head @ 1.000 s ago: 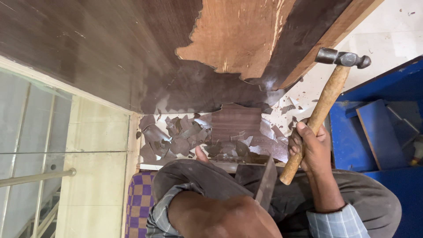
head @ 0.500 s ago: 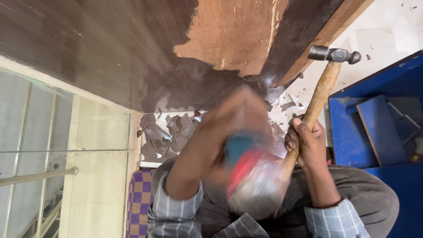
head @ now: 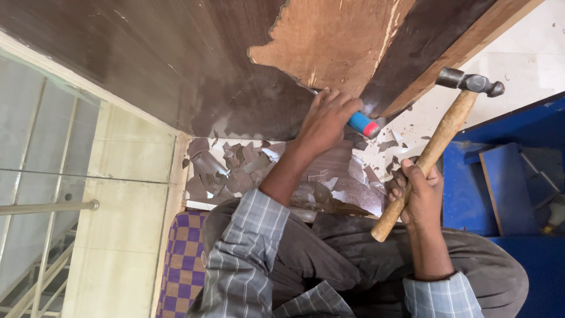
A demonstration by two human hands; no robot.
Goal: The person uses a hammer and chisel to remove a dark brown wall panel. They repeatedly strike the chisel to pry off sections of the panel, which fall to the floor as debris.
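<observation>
1. Right up close, the right hand [head: 421, 191] has its fingers wrapped tight round the wooden handle of the hammer [head: 438, 144], steel head cocked up and away from the board.
2. Across the lap, loose veneer chips [head: 235, 168] litter the floor at the board's lower edge.
3. Further out, the left hand [head: 326, 121] is clenched on the blue-and-red chisel handle [head: 363, 125], tip tucked at the edge of the peeling dark laminate.
4. Beyond, the dark laminated board [head: 147, 70] shows a bare wood patch [head: 335, 41]; stripping looks under way, and a hammer blow on the chisel's butt seems due, squarely aimed.
</observation>
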